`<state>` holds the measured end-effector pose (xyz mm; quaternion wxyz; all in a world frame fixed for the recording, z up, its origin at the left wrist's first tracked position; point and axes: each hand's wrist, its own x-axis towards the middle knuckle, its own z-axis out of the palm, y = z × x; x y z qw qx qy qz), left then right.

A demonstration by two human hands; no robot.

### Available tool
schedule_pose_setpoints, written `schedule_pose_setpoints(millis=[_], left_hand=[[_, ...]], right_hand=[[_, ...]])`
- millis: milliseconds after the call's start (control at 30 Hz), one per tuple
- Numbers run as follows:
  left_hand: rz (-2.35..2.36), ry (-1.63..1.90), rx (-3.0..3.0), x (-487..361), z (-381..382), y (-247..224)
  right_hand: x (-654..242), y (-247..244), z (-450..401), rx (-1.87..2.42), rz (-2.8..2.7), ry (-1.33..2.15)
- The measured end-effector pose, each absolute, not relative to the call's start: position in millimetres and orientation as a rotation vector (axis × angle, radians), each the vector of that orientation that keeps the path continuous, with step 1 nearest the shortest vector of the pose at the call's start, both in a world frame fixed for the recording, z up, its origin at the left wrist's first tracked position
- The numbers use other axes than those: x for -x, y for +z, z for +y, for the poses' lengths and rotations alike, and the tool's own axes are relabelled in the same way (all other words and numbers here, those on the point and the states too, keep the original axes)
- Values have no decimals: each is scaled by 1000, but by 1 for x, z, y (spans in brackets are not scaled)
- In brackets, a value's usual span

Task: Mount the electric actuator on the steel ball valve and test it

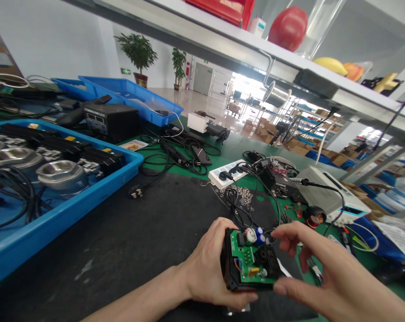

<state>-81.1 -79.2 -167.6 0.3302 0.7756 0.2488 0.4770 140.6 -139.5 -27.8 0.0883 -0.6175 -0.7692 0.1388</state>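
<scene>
My left hand (209, 264) is wrapped round the left side of a black housing (226, 268), with its thumb below the near edge. Inside the housing sits a green circuit board (246, 256), carrying blue and white cylindrical parts, a black block and a small yellow part. The board faces up toward me. On the other side, my right hand (313, 264) has its fingers apart and curved around the housing's right edge. Its thumb tip is close to the near right corner; whether it touches I cannot tell. Behind the housing lies a black cable.
A blue tray (98, 194) of metal fittings and black parts stands at left. Beyond the black mat (128, 237) are a white power strip (227, 173) and a heap of small metal rings (244, 197). A grey instrument (333, 192) stands at right, beneath an overhead shelf (222, 49).
</scene>
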Motion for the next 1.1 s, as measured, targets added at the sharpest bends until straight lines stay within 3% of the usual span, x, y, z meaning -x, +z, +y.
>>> schedule_pose_setpoints(millis=[67,267,400,533,1100], left_hand=[[645,1207,-2042,84,-79,-165],[795,963,-2168,115,-94,-140],[1142,960,-2363,142,-121,-113],[1120,1200,-2701,144,-146,-96],[1222,1307,-2778,109,-160,-95]], right_hand=[[-147,-53,-145,1835,-2051,471],[-126,-112,-139,1469,-1703,1156],[-113,-122,-138,1361,-1652,1157],[-103,-131,-139,1253,-1613,1141],[-103,-151,-144,1162,-1424,1136]])
